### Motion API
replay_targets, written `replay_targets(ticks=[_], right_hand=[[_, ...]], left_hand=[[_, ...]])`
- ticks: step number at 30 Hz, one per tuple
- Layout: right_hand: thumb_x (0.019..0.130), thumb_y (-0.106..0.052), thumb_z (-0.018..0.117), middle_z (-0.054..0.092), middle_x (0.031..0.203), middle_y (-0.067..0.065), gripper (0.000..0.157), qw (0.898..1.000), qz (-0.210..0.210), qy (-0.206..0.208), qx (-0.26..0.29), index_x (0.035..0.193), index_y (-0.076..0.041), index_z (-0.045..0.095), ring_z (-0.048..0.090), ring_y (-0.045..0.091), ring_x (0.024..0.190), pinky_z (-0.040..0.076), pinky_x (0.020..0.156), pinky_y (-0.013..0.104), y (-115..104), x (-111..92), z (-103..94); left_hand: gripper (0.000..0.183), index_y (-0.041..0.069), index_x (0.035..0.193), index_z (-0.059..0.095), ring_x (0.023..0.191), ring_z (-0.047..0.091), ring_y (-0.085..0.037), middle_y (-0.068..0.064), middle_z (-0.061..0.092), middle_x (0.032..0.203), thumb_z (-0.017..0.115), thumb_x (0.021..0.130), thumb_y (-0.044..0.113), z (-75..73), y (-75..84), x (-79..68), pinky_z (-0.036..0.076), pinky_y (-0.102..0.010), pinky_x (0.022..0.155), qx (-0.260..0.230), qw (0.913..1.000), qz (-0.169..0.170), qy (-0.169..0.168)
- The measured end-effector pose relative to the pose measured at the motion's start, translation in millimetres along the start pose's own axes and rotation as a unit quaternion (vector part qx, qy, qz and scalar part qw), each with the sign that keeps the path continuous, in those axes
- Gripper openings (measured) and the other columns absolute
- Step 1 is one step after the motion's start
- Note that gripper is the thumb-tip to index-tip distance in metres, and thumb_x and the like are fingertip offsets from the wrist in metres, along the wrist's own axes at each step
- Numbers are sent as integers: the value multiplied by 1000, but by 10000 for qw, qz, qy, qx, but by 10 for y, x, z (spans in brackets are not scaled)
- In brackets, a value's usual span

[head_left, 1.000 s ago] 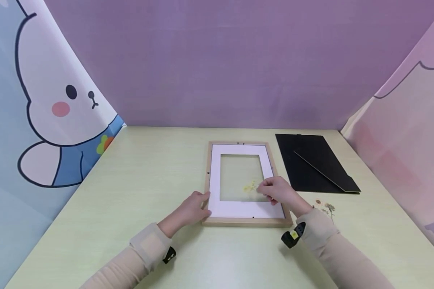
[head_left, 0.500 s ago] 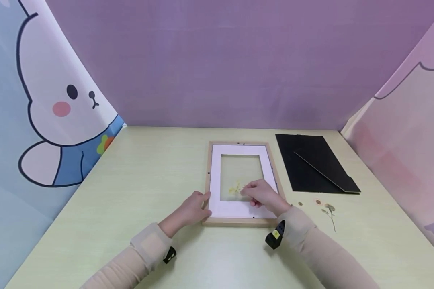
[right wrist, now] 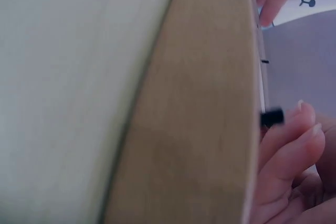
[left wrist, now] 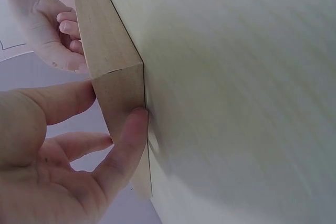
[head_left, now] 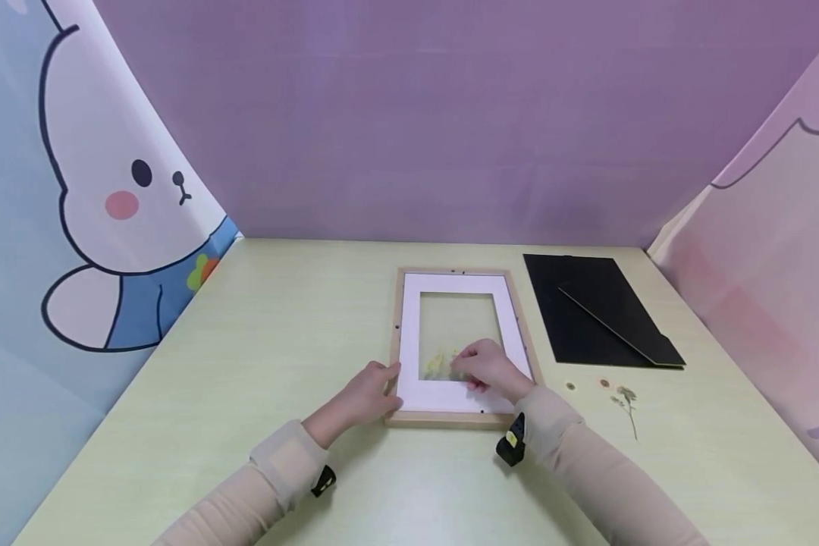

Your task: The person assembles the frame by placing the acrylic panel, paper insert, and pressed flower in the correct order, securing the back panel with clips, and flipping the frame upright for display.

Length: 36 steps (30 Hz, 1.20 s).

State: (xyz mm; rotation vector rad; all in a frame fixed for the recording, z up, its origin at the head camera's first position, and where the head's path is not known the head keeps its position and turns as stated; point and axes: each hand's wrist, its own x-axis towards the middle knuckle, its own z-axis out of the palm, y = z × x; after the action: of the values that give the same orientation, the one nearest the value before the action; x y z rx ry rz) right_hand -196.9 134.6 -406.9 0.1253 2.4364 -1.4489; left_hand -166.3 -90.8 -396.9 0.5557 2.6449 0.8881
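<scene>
A wooden picture frame point(head_left: 396, 315) lies on the table, with a white mat point(head_left: 430, 396) around a see-through window point(head_left: 457, 318). My left hand point(head_left: 362, 394) grips the frame's near left side, thumb and fingers across its wooden edge point(left wrist: 118, 85). Above the window's lower part, my right hand point(head_left: 487, 368) pinches a yellow pressed flower point(head_left: 436, 365) between thumb and fingertips. The flower's petals spread left of the fingertips, low in the window; its stem end is hidden by the hand. In the right wrist view, the curled fingers point(right wrist: 294, 156) show past the frame's side.
Right of the frame lies a black backing board point(head_left: 553, 303) with a stand leg point(head_left: 614, 322) on it. Closer to me are a dried flower sprig point(head_left: 629, 406) and small round dried flowers point(head_left: 604, 384). Small dark tabs point(right wrist: 272, 116) stick up along the frame's inner edge.
My right hand has moved left over the window with the yellow pressed flower, then slowed low in the opening. My left hand has stayed on the frame's edge.
</scene>
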Motion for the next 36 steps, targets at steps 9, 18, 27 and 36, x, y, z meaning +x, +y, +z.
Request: replay_targets(ticks=[9,18,27,36], right_hand=[[89,-6,53,53,60,4,20,9883,-694,-246,-1338,101,-4,69,35,10,39,31,39,23,-50,-129,-146],[88,0,51,59,68,6,29,9847,-602,-579,-1529,111,-4,67,32,9,39,30,39,22,-50,-227,-127],[87,-1,50,49,59,2,30,9876,-672,-649,-1260,110,-8,68,31,10,38,29,38,23,-17,-312,-98],[88,-4,46,45,58,3,30,9899,-1041,-190,-947,112,1,64,36,11,41,29,38,23,49,-362,-495]], left_hand=[[62,-8,136,37,113,44,-37,-31,42,124,66,83,7,-3,-1,3,41,-45,89,37,10000,48,43],[62,-8,136,36,115,43,-37,-31,42,125,65,83,7,-4,8,4,41,-44,88,1,10000,61,32],[62,-9,135,38,114,43,-38,-32,43,123,66,82,6,-5,22,8,39,-46,91,21,9999,127,37],[61,-9,135,37,110,46,-34,-32,42,124,65,83,6,2,-2,19,44,-40,81,-32,10000,42,35]])
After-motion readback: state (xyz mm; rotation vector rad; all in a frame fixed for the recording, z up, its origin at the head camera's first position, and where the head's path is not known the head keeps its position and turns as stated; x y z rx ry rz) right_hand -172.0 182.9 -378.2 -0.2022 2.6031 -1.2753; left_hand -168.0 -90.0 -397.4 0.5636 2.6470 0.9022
